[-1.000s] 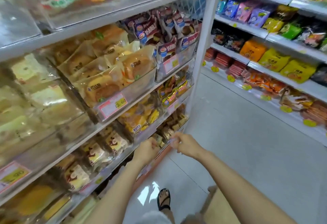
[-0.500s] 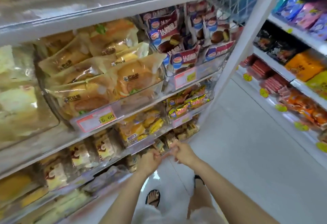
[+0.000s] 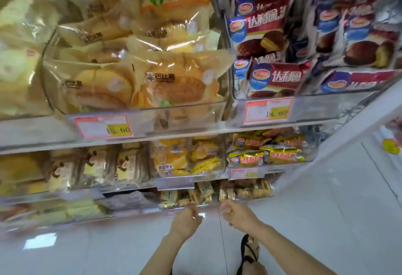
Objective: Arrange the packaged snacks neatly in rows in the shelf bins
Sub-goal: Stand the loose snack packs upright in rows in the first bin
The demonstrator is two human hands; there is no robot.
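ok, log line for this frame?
stage: at bottom bin | left hand: curled at bin front, grip unclear | right hand: curled, grip unclear | snacks: jumbled

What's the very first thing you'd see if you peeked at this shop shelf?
The red-and-blue chocolate cake packs at the upper right jump out first, next to the big golden buns in clear wrappers on their left. Down low, the left hand and right hand are just in front of the small gold snacks.

Black strappy sandal (image 3: 247, 250); forearms (image 3: 165, 250) bare.
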